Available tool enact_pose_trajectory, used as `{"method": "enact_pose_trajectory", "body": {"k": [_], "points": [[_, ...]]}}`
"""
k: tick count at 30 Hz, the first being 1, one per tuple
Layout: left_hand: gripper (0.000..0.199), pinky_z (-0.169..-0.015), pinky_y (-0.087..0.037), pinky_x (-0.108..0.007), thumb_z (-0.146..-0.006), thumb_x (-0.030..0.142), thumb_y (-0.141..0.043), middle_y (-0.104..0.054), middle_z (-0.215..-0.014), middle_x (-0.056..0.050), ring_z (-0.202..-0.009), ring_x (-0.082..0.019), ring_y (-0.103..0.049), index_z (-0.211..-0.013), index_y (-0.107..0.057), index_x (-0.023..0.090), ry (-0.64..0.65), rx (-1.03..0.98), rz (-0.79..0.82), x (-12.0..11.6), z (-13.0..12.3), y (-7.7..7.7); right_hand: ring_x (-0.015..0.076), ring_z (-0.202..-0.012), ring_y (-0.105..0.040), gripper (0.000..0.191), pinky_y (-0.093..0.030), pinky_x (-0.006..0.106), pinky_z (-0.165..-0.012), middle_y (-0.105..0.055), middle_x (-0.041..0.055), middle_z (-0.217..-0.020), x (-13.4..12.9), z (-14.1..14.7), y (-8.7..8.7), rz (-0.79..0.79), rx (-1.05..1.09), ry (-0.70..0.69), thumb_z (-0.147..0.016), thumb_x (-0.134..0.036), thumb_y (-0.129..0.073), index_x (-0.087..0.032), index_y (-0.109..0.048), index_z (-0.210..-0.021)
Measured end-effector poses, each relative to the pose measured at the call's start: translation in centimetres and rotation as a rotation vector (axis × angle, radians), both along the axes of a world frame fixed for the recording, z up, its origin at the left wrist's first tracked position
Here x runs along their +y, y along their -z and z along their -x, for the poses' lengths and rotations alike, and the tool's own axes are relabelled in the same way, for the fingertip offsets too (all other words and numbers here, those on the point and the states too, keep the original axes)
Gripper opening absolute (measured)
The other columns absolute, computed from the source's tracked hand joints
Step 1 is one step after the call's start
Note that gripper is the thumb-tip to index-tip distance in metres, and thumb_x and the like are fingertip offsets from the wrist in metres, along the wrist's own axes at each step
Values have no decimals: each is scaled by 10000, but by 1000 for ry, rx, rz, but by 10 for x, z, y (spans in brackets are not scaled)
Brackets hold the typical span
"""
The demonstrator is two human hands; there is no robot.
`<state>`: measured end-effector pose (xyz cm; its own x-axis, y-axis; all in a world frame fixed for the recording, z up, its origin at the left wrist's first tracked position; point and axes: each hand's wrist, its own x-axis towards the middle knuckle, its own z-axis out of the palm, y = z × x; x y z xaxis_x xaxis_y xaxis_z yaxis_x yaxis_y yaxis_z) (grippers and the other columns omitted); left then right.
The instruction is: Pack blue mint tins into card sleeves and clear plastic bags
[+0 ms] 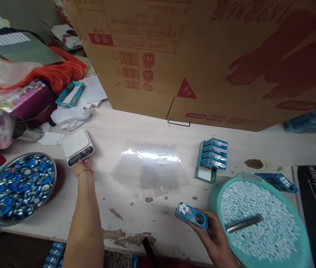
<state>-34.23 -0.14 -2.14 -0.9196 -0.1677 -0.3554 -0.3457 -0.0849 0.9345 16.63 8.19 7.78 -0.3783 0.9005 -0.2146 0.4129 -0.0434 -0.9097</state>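
Note:
My left hand (83,166) reaches to the front edge of a white digital kitchen scale (76,143). Its fingers touch the scale near the dark button panel, not wrapped round anything. My right hand (215,236) grips a small blue mint box (191,215) by its right end, with several white tablets showing at the box's left end. Right beside that hand stands a teal tub (216,199) full of pale tablets (258,208), with a metal scoop (244,223) lying in them. A display tray (206,175) behind holds several upright blue boxes (215,153).
Clear plastic sheets (158,167) lie mid-table. A steel bowl (54,167) of blue-and-silver caps stands at the left. A large cardboard carton (158,67) blocks the back. Another blue box (279,182) lies behind the tub. Bags and boxes crowd the far left.

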Motion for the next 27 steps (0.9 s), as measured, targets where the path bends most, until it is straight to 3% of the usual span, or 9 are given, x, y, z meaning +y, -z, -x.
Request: {"method": "enact_pose_trajectory", "body": {"k": [3,8,12,15,20,24,27], "points": [[171,-638,-523,-234,-813,0,-394,-543,-612,44,-544,-63,-565,-735,-421,150,-38,-31,-2,-7,-67,-22,192,-861,-644,300,-557,304,-765,-651,48,-958,5,-14,-1,24,60,11,-784,-298,-665,-244,-566,-1062],[149,-743,-548,-337,-734,91,-529,-606,-648,35,-639,-111,-639,-669,-418,167,104,-114,-74,-25,-220,-49,202,-934,-619,332,-528,340,-829,-630,51,-1023,11,-61,2,37,158,-18,-797,-281,-657,-262,-542,-1108],[243,-730,-549,-377,-651,187,-658,-602,-589,47,-594,-128,-636,-637,-416,175,252,-240,-103,-27,-338,-45,207,-945,-611,332,-519,346,-831,-627,57,-1033,8,-99,-3,2,169,-102,-812,-283,-640,-256,-537,-1127],[311,-727,-548,-369,-602,239,-718,-595,-566,48,-588,-130,-637,-626,-413,181,336,-299,-95,-25,-403,-34,204,-923,-615,330,-517,343,-820,-630,54,-1025,5,-121,-12,-18,158,-195,-823,-291,-626,-252,-531,-1137],[398,-730,-542,-318,-595,308,-749,-555,-533,60,-566,-106,-623,-614,-368,193,444,-341,-39,-23,-461,-17,194,-917,-613,342,-507,341,-825,-620,50,-1042,-2,-155,-18,-66,158,-251,-834,-292,-612,-255,-509,-1158],[359,-736,-542,-316,-663,326,-717,-578,-592,36,-635,-125,-653,-638,-386,190,563,-351,53,-26,-478,-9,202,-943,-602,349,-491,364,-855,-611,54,-1047,-10,-176,-14,-86,164,-223,-830,-298,-616,-252,-504,-1157],[272,-626,-537,-323,-674,281,-706,-603,-631,-7,-589,-151,-642,-648,-459,170,725,-366,173,-31,-484,-11,201,-980,-589,355,-477,367,-884,-598,52,-1077,-14,-185,-15,-83,200,-198,-827,-292,-624,-261,-498,-1157]]}}
